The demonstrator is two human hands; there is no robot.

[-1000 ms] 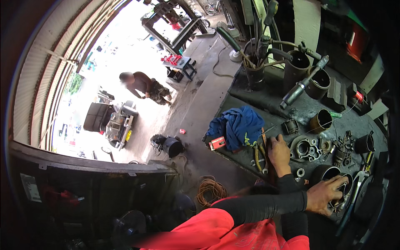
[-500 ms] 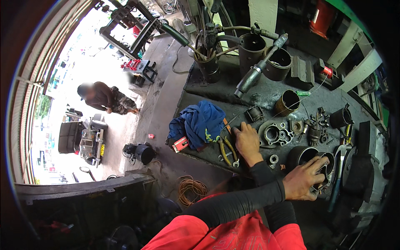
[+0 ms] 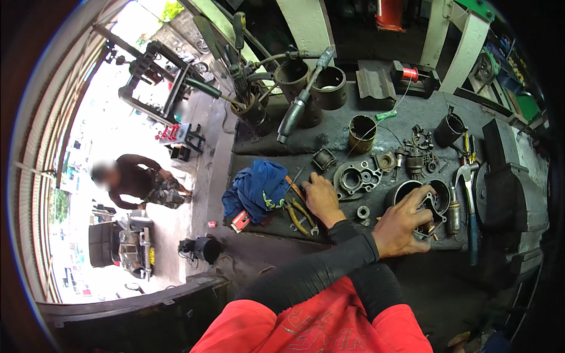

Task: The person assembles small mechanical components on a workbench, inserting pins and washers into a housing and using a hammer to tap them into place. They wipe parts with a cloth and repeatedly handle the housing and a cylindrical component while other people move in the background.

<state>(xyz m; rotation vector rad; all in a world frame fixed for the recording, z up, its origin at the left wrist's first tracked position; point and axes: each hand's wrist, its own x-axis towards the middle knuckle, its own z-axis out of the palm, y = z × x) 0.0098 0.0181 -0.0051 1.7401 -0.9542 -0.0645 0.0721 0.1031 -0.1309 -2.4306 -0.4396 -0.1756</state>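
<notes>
My arms are crossed in black sleeves. My left hand (image 3: 405, 225) reaches over to the right, and its fingers grip a small metal plate with copper bits (image 3: 431, 216) at the mouth of a round black housing (image 3: 412, 189). My right hand (image 3: 321, 197) lies to the left of it. It rests on the dark workbench (image 3: 353, 132), fingers bent, beside yellow-handled pliers (image 3: 299, 215) and a screwdriver (image 3: 295, 177). It holds nothing. A grey cast housing (image 3: 356, 176) sits just to its right and a blue cloth (image 3: 259, 188) to its left.
Metal cylinders (image 3: 329, 87), a brass-coloured sleeve (image 3: 362, 132), small gears and brackets (image 3: 415, 154), a wrench (image 3: 468, 194) and a large black vise (image 3: 509, 194) crowd the bench. Outside on the pale ground, a person (image 3: 138, 182) crouches near a red stand (image 3: 176, 135) and an engine (image 3: 120, 244).
The view has swung from the open doorway toward the bench, so the bench fills more of the picture. Both hands stay where they were on the bench.
</notes>
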